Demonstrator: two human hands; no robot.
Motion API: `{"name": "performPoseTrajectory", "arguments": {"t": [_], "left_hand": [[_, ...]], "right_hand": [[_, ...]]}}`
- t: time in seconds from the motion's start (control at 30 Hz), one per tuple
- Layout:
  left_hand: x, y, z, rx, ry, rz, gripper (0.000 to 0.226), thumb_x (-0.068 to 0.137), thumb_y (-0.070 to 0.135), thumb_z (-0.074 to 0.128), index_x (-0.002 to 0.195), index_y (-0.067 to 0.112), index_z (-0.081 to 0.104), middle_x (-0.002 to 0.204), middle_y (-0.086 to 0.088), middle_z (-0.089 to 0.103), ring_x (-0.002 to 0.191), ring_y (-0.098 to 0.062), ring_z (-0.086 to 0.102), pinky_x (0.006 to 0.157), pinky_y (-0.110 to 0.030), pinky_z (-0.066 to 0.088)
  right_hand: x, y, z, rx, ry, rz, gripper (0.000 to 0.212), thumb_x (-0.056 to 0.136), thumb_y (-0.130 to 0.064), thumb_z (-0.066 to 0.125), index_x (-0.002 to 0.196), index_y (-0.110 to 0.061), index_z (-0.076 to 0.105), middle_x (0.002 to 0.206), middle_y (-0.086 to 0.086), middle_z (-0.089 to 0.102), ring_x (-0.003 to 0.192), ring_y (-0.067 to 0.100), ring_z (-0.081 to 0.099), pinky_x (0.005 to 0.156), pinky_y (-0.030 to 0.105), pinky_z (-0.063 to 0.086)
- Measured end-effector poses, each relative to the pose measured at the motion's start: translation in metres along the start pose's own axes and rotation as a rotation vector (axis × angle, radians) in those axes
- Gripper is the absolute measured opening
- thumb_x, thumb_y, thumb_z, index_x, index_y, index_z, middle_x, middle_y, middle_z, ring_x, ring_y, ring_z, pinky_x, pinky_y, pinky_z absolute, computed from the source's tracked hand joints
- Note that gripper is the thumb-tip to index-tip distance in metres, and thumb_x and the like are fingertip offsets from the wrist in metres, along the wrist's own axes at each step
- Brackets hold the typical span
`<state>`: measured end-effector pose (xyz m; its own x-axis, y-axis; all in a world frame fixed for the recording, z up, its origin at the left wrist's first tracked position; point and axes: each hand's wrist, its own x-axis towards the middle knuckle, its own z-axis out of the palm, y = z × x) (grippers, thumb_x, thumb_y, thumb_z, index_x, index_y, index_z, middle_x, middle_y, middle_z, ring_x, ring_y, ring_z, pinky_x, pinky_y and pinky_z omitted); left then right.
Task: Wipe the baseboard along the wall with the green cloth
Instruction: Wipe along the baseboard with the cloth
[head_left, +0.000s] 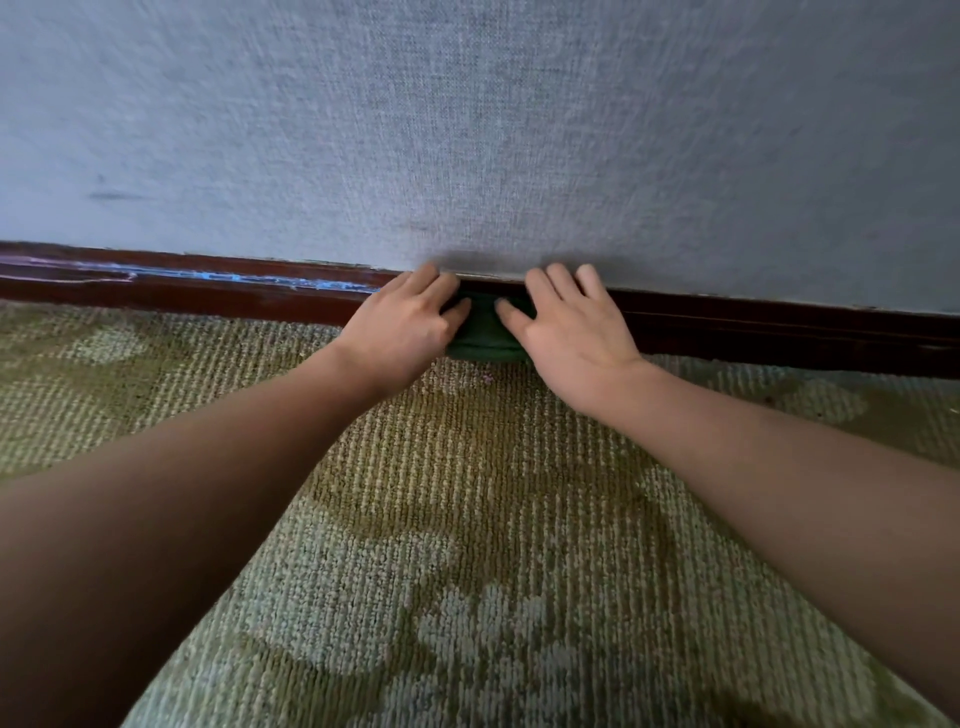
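Green cloth (483, 340), folded into a dark wad, sits against the baseboard (779, 332) at frame centre, its bottom edge touching the carpet (467, 493). Both hands are on it, side by side. Left hand (405, 327) covers the cloth's left part and right hand (569, 332) covers the right part. Only a strip of cloth shows between them.

Fingers of both hands are flat and fairly straight, pressing rather than gripping. Fingertips reach the board's top edge, where it meets the wall (467, 130). Thumbs point inward onto the cloth, near each other but apart. How much cloth lies under the palms can't be told.

The baseboard is dark brown and runs the full width of view, exposed on both sides of the hands out to the frame edges. Its left stretch has a blue streak (234, 278) along the upper face plus pale scuffs; the right stretch is plain.

The wall is grey with a woven texture and a small dark mark (111, 196) far left. The carpet is green-beige and patterned, spreading along the board both ways and beneath the forearms.
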<state>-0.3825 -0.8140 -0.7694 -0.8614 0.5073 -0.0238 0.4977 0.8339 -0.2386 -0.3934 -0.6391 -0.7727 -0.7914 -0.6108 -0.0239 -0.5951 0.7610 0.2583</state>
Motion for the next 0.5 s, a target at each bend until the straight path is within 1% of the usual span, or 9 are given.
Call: {"name": "performPoseTrajectory", "arguments": {"t": [0.13, 0.3, 0.4, 0.5], "left_hand": [[-0.001, -0.002, -0.001, -0.026, -0.032, -0.023, 0.044, 0.088, 0.003, 0.048, 0.131, 0.001, 0.046, 0.117, -0.017, 0.047, 0.110, -0.032, 0.039, 0.096, -0.038, 0.034], [-0.001, 0.002, -0.003, -0.014, 0.002, -0.003, 0.041, 0.086, 0.001, 0.051, 0.127, 0.000, 0.050, 0.115, -0.018, 0.049, 0.108, -0.032, 0.042, 0.094, -0.039, 0.037], [0.003, 0.009, -0.005, 0.003, 0.008, 0.015, 0.041, 0.088, 0.005, 0.048, 0.128, 0.002, 0.047, 0.118, -0.014, 0.047, 0.111, -0.030, 0.040, 0.096, -0.037, 0.035], [0.013, 0.022, -0.007, 0.017, 0.032, 0.033, 0.038, 0.089, 0.005, 0.045, 0.127, 0.002, 0.048, 0.118, -0.014, 0.048, 0.111, -0.030, 0.042, 0.096, -0.037, 0.036]], "right_hand": [[0.003, -0.002, 0.000, 0.000, 0.017, -0.007, 0.049, 0.091, -0.010, 0.040, 0.140, -0.016, 0.031, 0.122, 0.013, 0.037, 0.116, 0.031, 0.029, 0.097, 0.041, 0.021], [-0.002, 0.002, -0.002, -0.030, 0.012, -0.014, 0.053, 0.090, -0.010, 0.041, 0.141, -0.016, 0.028, 0.124, 0.014, 0.037, 0.118, 0.031, 0.029, 0.098, 0.042, 0.022], [-0.007, 0.007, -0.005, -0.048, -0.007, -0.005, 0.053, 0.089, -0.011, 0.039, 0.141, -0.017, 0.030, 0.123, 0.014, 0.037, 0.117, 0.032, 0.030, 0.098, 0.042, 0.022], [-0.018, 0.016, -0.003, -0.087, -0.041, 0.021, 0.056, 0.088, -0.013, 0.045, 0.141, -0.018, 0.028, 0.123, 0.014, 0.036, 0.116, 0.031, 0.030, 0.097, 0.041, 0.023]]}}
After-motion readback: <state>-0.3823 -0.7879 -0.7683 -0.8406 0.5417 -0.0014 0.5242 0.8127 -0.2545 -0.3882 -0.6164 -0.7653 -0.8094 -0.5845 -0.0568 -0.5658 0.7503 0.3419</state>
